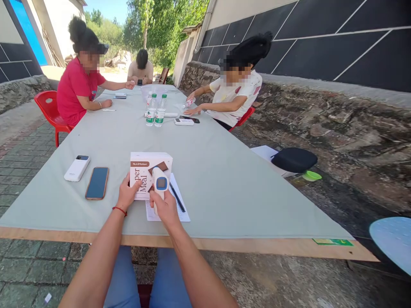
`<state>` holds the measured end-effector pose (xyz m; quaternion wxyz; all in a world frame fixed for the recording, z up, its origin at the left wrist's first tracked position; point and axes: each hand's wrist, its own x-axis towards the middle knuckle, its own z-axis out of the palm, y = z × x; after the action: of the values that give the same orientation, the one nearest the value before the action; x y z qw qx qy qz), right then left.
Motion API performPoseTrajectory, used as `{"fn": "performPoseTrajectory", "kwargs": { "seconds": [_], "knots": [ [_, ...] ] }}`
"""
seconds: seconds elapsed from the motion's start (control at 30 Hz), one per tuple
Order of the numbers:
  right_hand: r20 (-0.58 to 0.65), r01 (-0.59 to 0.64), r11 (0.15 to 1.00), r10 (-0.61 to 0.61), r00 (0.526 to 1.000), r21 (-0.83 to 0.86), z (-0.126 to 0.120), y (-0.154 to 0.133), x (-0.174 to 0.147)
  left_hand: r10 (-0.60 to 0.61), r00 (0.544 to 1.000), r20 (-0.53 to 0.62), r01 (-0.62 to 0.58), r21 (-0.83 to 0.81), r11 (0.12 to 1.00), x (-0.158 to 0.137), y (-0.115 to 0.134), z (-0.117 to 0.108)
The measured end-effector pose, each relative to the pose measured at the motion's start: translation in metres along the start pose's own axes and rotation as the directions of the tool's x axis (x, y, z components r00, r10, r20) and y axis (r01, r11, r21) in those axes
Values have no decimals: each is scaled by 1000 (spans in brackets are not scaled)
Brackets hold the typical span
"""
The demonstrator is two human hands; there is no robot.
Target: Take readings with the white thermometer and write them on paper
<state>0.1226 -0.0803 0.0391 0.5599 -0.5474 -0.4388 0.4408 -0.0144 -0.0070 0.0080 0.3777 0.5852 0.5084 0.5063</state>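
My left hand (127,191) grips the lower left side of a white and brown box (136,171) marked "NutriMotion", its thumb across the front. The box stands upright on the table. In front of its right half, my right hand (165,206) is wrapped round the handle of a white infrared thermometer (161,176), whose blue-edged screen faces me. Under my right hand lies a sheet of paper (176,214) with a black pen (177,196) on it. To the left of the box are a phone (96,183) and a white power bank (77,168).
Two water bottles (155,111) stand mid-table near a white power bank (184,122) and a dark phone. A clear plastic tub (146,91) is farther back. Three people sit round the table (244,201); the one on the right touches a lying bottle (189,102).
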Motion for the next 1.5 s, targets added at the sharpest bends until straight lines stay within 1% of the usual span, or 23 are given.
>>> {"fn": "performPoseTrajectory", "kwargs": {
  "seconds": [0.3, 0.57, 0.73, 0.83, 0.97, 1.07, 1.13, 1.2, 1.3, 1.37, 1.43, 1.5],
  "knots": [
    [1, -16, 1000, 16, 1000, -18, -1, -3, 2, -1, 1000, 10, 1, -5, 1000, 0, 4, 0],
    [-4, -43, 999, 44, 999, 19, 0, -10, -2, 0, 1000, 11, 0, 3, 1000, 1, 4, 0],
    [-29, -20, 1000, 20, 999, 16, -2, -18, -11, 1, 1000, 2, -1, -5, 1000, 1, 2, 0],
    [-33, 25, 999, -24, 999, 37, -8, -36, -23, -17, 1000, -7, 17, -18, 1000, 1, 0, 0],
    [31, 91, 994, -93, 995, 61, -22, -77, -46, -8, 1000, -1, 8, -13, 1000, 2, 0, 0],
    [56, 171, 983, -175, 983, 64, -30, -106, -63, -11, 1000, 3, 11, -28, 1000, 2, 3, -1],
    [69, 220, 973, -226, 972, 74, -32, -119, -72, -9, 1000, 7, 9, -36, 999, 3, 4, 0],
    [84, 252, 963, -260, 962, 90, -32, -126, -79, 0, 1000, 7, 1, -42, 999, 3, 4, 0],
    [103, 268, 959, -277, 955, 92, -32, -127, -83, -1, 1000, -4, 1, -45, 999, 3, 4, -1],
    [87, 254, 965, -258, 962, 59, -36, -119, -78, -8, 1000, -4, 7, -34, 999, 2, 5, -2],
    [19, 220, 975, -219, 976, -29, -46, -102, -63, -10, 1000, 0, 10, -19, 1000, 1, 6, -3],
    [-97, 161, 967, -183, 978, -199, -63, -76, -39, -12, 1000, 0, 12, -3, 1000, 0, 7, -4]
  ]
}}
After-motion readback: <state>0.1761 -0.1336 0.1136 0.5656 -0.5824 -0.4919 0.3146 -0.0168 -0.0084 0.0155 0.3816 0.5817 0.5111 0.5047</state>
